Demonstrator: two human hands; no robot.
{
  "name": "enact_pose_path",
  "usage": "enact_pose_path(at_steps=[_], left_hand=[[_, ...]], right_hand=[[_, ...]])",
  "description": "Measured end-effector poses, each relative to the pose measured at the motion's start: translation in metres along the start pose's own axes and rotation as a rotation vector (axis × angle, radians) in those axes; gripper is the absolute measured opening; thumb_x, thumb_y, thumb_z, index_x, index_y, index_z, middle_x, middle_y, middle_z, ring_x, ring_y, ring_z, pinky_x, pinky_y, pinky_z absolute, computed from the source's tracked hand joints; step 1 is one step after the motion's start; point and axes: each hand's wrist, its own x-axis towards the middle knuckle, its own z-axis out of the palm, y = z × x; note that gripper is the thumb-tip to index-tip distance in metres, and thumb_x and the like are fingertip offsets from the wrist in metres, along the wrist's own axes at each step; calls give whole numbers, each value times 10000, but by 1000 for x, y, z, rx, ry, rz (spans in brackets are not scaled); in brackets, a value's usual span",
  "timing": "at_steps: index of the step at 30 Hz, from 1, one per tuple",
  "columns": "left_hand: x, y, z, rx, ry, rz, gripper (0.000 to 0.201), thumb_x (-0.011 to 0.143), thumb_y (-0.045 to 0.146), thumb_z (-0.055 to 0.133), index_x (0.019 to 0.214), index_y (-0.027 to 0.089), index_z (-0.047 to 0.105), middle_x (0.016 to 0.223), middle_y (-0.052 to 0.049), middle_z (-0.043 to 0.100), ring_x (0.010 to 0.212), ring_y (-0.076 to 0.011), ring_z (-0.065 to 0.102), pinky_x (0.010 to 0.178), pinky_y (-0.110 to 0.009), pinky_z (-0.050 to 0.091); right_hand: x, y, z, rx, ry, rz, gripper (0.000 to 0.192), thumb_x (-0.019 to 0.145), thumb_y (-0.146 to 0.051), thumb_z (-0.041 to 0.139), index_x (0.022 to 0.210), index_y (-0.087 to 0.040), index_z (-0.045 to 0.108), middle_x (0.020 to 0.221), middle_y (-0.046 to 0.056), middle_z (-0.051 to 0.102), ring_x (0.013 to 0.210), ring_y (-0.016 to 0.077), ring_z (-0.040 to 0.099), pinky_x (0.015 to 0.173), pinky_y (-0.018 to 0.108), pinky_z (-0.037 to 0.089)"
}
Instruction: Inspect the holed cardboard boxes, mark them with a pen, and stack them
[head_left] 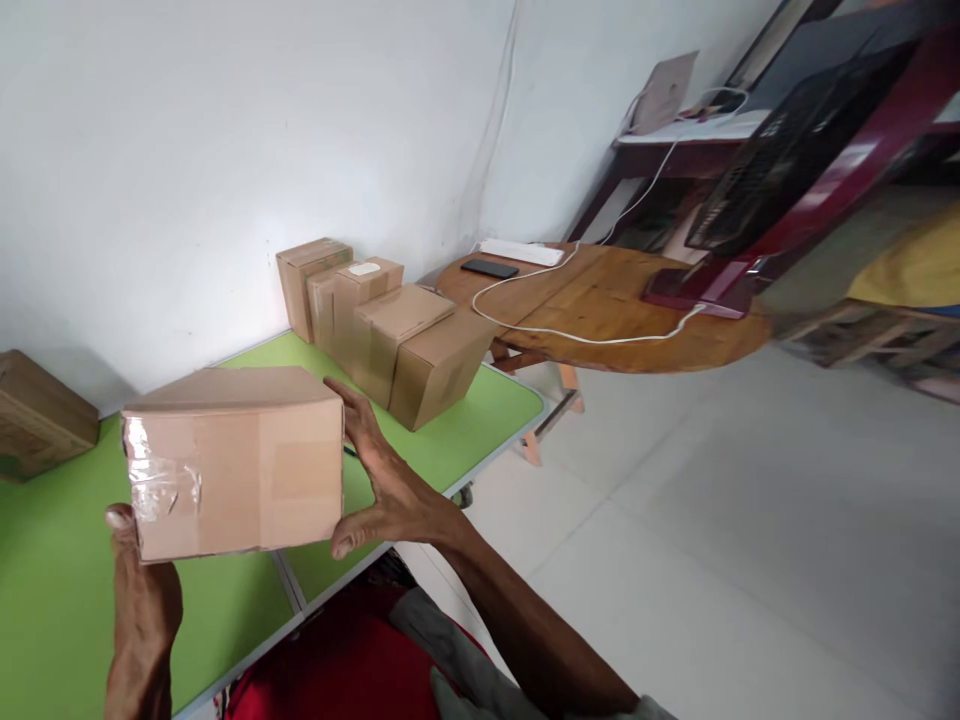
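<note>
Plain brown taped cardboard box (232, 462)

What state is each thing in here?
Held box: taped shut, lifted above the green table.
Left hand: gripping the box's lower left corner.
Right hand: pressed flat on its right side.
Row of boxes: closed, standing on the table by the wall.
Phone: flat, screen dark.

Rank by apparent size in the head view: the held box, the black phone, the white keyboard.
1. Held box, by far the largest, though nearest the camera.
2. White keyboard.
3. Black phone, slightly smaller than the keyboard; both lie far off.
</note>
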Motion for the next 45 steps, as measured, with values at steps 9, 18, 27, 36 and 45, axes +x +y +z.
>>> enact_pose_path(at_steps=[9, 18, 27, 36, 45], left_hand=[[3, 0, -18, -149, -242, -61, 928, 950, 996, 2, 737, 281, 553, 625, -37, 523, 571, -223, 410, 534, -398, 398], [-12, 16, -20, -34, -55, -187, 698, 917, 896, 620, 641, 269, 481, 613, 10, 429, 675, -208, 453, 645, -346, 400], [-3, 3, -12, -194, 64, -171, 1166, 772, 744, 861, 1740, 301, 384, 1706, -170, 575, 1448, -407, 642, 1149, -563, 575], [-8, -1, -18, 87, 153, 5, 622, 812, 707, 810, 1227, 244, 790, 1343, -151, 730, 1355, -387, 669, 1240, -589, 517], [-17, 14, -4, 174, 187, 62, 806, 845, 874, 750, 1264, 187, 790, 1486, -246, 645, 1464, -452, 606, 1268, -670, 474]], right_hand=[[13, -3, 17, -35, 39, 32, 1347, 738, -807, 989, 1714, -243, 252, 1821, 276, 319, 1743, 444, 324, 1402, 677, 338], [29, 3, 27, 80, -21, 166, 820, 887, -812, 809, 1452, -274, 556, 1526, 150, 644, 1361, 371, 642, 1096, 533, 532], [8, 14, 68, 199, -82, 356, 1004, 863, -781, 839, 1646, -253, 501, 1480, 163, 685, 1322, 370, 669, 1030, 514, 563], [9, 22, 95, 304, -174, 453, 986, 857, -757, 865, 1625, -239, 529, 1651, 201, 603, 1512, 413, 591, 1238, 616, 489], [43, 0, 104, 453, 47, 397, 858, 881, -814, 832, 1479, -243, 604, 1518, 150, 683, 1437, 359, 635, 1221, 536, 506]])
